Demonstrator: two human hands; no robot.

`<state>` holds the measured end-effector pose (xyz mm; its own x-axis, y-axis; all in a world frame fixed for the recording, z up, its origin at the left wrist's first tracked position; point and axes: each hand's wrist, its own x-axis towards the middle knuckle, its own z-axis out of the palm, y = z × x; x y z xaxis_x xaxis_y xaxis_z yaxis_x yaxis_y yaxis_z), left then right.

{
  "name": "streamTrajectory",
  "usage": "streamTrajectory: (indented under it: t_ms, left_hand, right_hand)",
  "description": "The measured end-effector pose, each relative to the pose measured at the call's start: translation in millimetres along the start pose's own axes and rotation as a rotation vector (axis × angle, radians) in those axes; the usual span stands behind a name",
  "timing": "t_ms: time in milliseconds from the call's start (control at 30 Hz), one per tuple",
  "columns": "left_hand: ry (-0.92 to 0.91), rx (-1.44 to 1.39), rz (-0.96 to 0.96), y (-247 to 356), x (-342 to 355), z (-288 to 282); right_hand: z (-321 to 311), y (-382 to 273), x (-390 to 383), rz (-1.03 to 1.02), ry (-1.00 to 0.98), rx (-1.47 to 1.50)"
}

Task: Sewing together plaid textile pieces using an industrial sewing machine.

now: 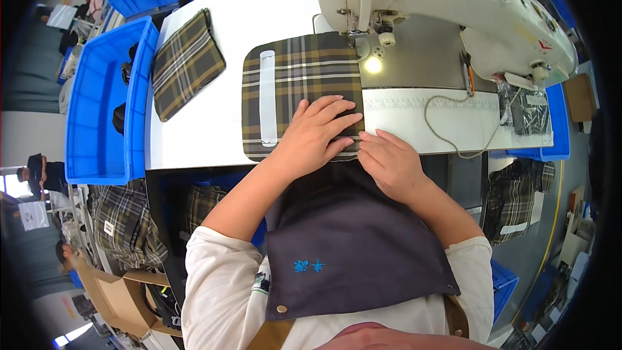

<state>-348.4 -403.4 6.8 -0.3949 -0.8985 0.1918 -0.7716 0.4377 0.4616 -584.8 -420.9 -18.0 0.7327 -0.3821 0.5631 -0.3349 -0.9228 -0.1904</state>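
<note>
Two hands were laid flat, holding nothing; the left hand [315,133] pressed the plaid fabric panel [299,94] on the white table [220,136]; the right hand [391,161] rested at its near edge, below the sewing machine [447,6].

White worktable [207,136] w/ blue bins [97,123], grey floor [538,246].

Your plaid fabric panel [301,91] lies flat on the white table, brown-and-grey check with rounded corners and a white strip along its left side. Its far edge sits under the sewing machine's needle; its near right corner lies beneath your left hand [317,133].
</note>
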Motion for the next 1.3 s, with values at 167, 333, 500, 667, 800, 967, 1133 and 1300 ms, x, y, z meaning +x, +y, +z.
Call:
streamTrajectory:
  t_ms: [167, 333, 500, 667, 800, 967, 1133, 1300]
  left_hand:
    - [0.000, 0.008, -0.017, -10.4, 9.9, -1.7]
    - [0.000, -0.008, -0.007, -20.9, 20.9, -4.5]
    - [0.009, -0.006, -0.004, -33.2, 33.2, -4.0]
    - [0.005, -0.003, -0.009, -42.3, 43.9, -7.2]
    - [0.016, -0.019, -0.009, -51.3, 54.4, -7.4]
    - [0.026, 0.014, -0.007, -62.7, 66.9, -8.1]
    - [0.034, -0.009, -0.022, -72.0, 80.7, -12.7]
    - [0.136, -0.050, 0.022, -88.2, 93.5, -11.7]
  right_hand:
    - [2.6, 10.4, 10.6, 0.038, 0.000, 0.025]
    - [2.0, 20.9, 24.1, 0.040, -0.049, 0.021]
    - [2.8, 34.7, 36.5, 0.013, -0.060, -0.003]
    - [5.5, 49.4, 46.6, -0.028, -0.064, -0.024]
    - [2.0, 63.2, 57.6, -0.081, -0.094, -0.032]
    - [8.8, 79.5, 63.2, -0.122, -0.143, -0.059]
    - [12.4, 86.9, 65.8, -0.089, -0.016, -0.056]
    - [15.4, 91.4, 70.0, -0.034, -0.021, -0.105]
